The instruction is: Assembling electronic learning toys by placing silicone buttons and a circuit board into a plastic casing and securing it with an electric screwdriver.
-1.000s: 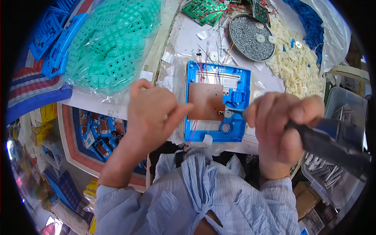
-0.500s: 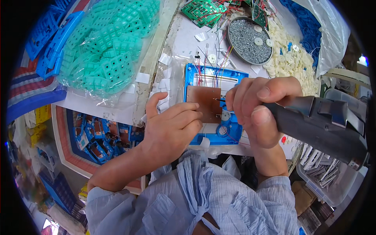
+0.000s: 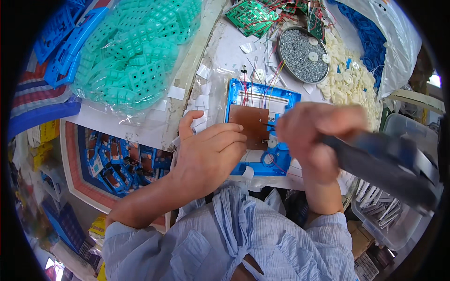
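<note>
A blue plastic casing [image 3: 282,160] lies on the worktable with a brown circuit board [image 3: 255,126] set in it. Thin red, blue and yellow wires rise from the casing's far side. My left hand [image 3: 206,147] rests at the board's left edge, fingertips on it and thumb held apart, gripping nothing. In my right hand [image 3: 311,136], blurred by motion, is a dark electric screwdriver [image 3: 375,166]. Its thin bit points left toward the board's right edge; whether it touches a screw cannot be made out.
A round dish of small screws [image 3: 302,56] stands beyond the casing, beside a heap of cream plastic parts [image 3: 351,84]. Green circuit boards [image 3: 253,18] lie at the back. A bag of turquoise keypads [image 3: 136,51] sits left. Below it, a box [image 3: 77,159] holds blue assemblies.
The view has shifted slightly, so the table things sit a little to the right. My right hand and the screwdriver are now blurred and have moved slightly; the left hand keeps its place on the board.
</note>
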Available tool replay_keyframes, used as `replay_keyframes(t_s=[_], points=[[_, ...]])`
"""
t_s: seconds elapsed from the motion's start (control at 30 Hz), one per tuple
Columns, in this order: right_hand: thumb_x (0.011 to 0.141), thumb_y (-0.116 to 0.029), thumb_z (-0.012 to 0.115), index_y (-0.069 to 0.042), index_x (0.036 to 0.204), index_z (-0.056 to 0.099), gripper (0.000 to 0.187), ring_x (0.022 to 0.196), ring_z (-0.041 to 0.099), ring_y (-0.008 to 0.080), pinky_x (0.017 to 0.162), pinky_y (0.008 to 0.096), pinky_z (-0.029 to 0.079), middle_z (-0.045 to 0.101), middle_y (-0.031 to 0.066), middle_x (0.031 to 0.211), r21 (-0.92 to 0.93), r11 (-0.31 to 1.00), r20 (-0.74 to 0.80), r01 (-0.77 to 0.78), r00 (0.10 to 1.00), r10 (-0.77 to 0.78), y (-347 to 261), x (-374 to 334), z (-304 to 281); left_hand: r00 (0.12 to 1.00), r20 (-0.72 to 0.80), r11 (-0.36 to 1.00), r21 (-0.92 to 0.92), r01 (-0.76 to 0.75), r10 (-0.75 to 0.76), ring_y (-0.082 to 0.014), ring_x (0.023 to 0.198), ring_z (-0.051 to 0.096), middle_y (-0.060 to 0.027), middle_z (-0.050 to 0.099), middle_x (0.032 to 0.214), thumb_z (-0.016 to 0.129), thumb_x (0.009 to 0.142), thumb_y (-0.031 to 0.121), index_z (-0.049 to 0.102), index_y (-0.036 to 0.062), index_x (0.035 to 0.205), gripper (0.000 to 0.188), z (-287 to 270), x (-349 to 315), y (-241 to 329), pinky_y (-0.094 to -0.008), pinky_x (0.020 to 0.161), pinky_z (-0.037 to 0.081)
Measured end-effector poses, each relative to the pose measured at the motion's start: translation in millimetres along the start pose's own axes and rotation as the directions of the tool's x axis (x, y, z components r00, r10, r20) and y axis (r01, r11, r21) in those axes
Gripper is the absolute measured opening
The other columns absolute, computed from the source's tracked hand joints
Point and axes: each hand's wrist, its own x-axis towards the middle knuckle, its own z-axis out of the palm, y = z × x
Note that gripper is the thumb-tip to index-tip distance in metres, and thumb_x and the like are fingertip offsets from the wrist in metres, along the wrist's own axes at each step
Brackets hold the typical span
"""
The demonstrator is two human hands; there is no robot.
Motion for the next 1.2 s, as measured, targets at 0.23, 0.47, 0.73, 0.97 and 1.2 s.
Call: replay_keyframes(t_s=[0.23,0.47,0.73,0.97,1.2], points=[[0.094,-0.027,0.075,-0.015,0.108,0.049,0.031,0.052,0.053,0.0126,0.050,0.0305,0.050,0.055,-0.0009,0.064,0.191,0.981,0.227,-0.028,0.974,-0.017,-18,0,6,0.991,-0.093,0.966,-0.251,0.065,-0.092,-0.0172,0.106,0.070,0.0026,0.075,0.102,0.079,0.080,0.009,0.073,0.0153,0.095,0.018,5,4,2,-0.0536,0.113,0.020],[0.094,-0.027,0.076,-0.015,0.108,0.050,0.032,0.052,0.052,0.0128,0.050,0.0291,0.048,0.055,-0.0017,0.061,0.205,0.979,0.159,-0.021,0.987,-0.012,-23,-5,5,0.994,-0.108,0.986,-0.162,-0.050,0.032,-0.0183,0.092,0.070,0.0001,0.073,0.092,0.078,0.078,0.015,0.071,0.0141,0.088,0.013,0,19,4,-0.0538,0.109,0.027],[0.093,-0.009,0.073,-0.006,0.115,0.053,0.030,0.065,0.052,0.0183,0.062,0.0382,0.049,0.057,0.0073,0.072,0.286,0.956,0.114,-0.064,0.993,0.033,-27,-5,-11,0.982,0.067,0.919,0.347,-0.188,0.176,-0.0246,0.102,0.067,-0.0069,0.074,0.098,0.066,0.084,0.022,0.079,0.0156,0.097,0.019,6,212,-46,-0.0499,0.090,0.043],[0.089,0.001,0.072,-0.001,0.114,0.052,0.032,0.065,0.053,0.0183,0.065,0.0400,0.049,0.058,0.0103,0.077,0.304,0.952,0.154,-0.041,0.988,-0.006,-5,-16,-6,0.943,0.331,0.848,0.506,-0.157,-0.023,-0.0265,0.117,0.058,-0.0065,0.074,0.113,0.065,0.087,0.017,0.080,0.0168,0.108,0.025,56,247,-30,-0.0555,0.103,0.030],[0.087,-0.005,0.075,-0.001,0.107,0.054,0.029,0.065,0.058,0.0199,0.064,0.0371,0.050,0.060,0.0117,0.077,0.208,0.975,0.153,-0.078,0.987,0.046,2,-25,9,0.968,0.240,0.824,0.532,-0.198,0.078,-0.0265,0.108,0.064,-0.0074,0.076,0.107,0.059,0.090,0.017,0.080,0.0154,0.103,0.025,47,231,-35,-0.0518,0.099,0.033]])
